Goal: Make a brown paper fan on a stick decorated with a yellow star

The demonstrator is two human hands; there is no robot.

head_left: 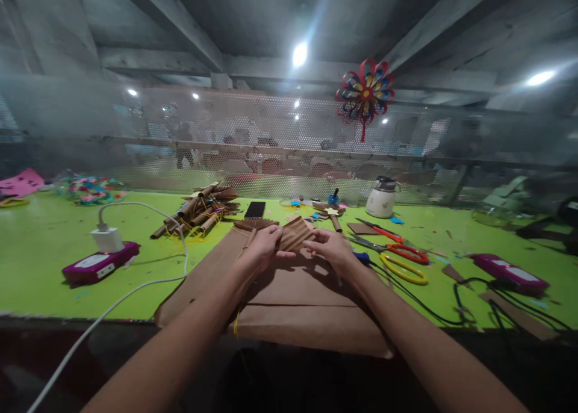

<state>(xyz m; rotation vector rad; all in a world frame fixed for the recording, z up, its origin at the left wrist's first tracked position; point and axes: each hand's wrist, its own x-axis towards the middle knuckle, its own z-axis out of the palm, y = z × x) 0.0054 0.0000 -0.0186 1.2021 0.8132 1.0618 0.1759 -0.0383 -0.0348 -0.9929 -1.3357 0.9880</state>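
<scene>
Between both hands is a small piece of pleated brown paper (295, 233), its folds running across it. My left hand (265, 245) is closed on the paper's left edge, thumb over and fingers beneath. At its right edge, the fingers of my right hand (333, 248) are pinched on the paper. Under my wrists lie large brown paper sheets (311, 316), which overhang the table's front edge. Just beyond my left hand sits a pleated paper fan (255, 224) with a rolled stick, partly hidden by that hand.
A pile of rolled brown paper sticks (203, 211) and a phone (255, 210) lie behind on the green table (149, 292). To the right are orange-handled scissors (409, 253), yellow-handled scissors (403, 268), a black cable (415, 304) and a white bottle (380, 199). Left stands a purple power bank (97, 265).
</scene>
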